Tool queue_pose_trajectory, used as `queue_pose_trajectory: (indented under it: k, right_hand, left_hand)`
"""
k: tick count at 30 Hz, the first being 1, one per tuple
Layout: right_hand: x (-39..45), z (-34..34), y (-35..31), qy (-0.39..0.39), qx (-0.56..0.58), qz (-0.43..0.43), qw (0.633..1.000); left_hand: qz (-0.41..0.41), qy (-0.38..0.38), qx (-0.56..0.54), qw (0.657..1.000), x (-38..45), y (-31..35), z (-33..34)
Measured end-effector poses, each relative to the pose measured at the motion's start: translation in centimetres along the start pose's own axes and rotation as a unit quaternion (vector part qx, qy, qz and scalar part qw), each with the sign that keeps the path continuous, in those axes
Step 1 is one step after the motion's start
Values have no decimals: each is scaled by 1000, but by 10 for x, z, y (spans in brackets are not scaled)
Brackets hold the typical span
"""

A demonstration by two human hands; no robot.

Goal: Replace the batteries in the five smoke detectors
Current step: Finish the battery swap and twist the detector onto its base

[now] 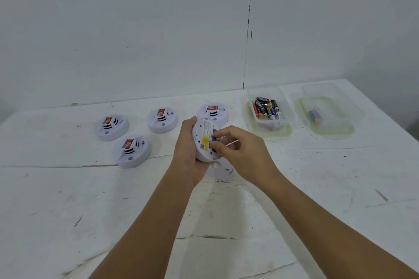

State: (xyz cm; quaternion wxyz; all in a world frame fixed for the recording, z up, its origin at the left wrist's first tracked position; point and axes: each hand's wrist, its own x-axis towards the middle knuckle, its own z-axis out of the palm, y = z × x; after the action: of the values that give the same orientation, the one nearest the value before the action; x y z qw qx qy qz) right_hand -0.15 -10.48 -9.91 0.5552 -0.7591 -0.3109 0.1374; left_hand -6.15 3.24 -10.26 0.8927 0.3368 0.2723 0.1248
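**White plastic alarm, open at the back, with fingers in the battery slot**

White plastic is nearly all you see here. The left hand [189,154] is curled round the edge of one smoke detector [204,140] and holds it up, tipped so its back faces the person. It sits in the middle of the view, above the white table [90,210]. The right hand [240,149] comes in from 3 o'clock. Its fingertips [218,148] are bent into the battery slot and seem to pinch a small battery [216,137] there. Only a bit of blue and yellow shows, so I cannot tell if the battery is going in or coming out.

Just under the hands, at 6 o'clock from the held detector, lies a round white cover [221,171] on the table. I think it is this detector's back plate.

Four more detectors [131,150] lie face up at 9 to 12 o'clock. They look untouched, so my guess is that this is the first of the five.

At 2 o'clock sits a clear tub of batteries [266,108]. Farther right, a second clear tub [328,115] holds only one or two.

The next move needs a gentle, steady pinch. The battery must sit the right way round, and the left hand must keep the detector from wobbling.
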Motion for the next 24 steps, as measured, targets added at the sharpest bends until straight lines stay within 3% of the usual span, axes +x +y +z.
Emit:
queue_pose_trajectory:
  k: [2,7,14,24]
  right_hand:
    - [-2,0,2,-4,-43,-25,999]
    - [-8,-8,6,-99,-151,-73,981]
    - [-11,-7,13,-35,-129,-91,987]
    - [-16,-16,24,-25,-135,-115,984]
  left_hand:
    - [1,2,-5,1000,0,1,-3]
    - [16,24,3,1000,-2,-3,-6]
    - [1,20,12,1000,-9,-9,0]
    - [3,12,10,1000,-16,-11,5]
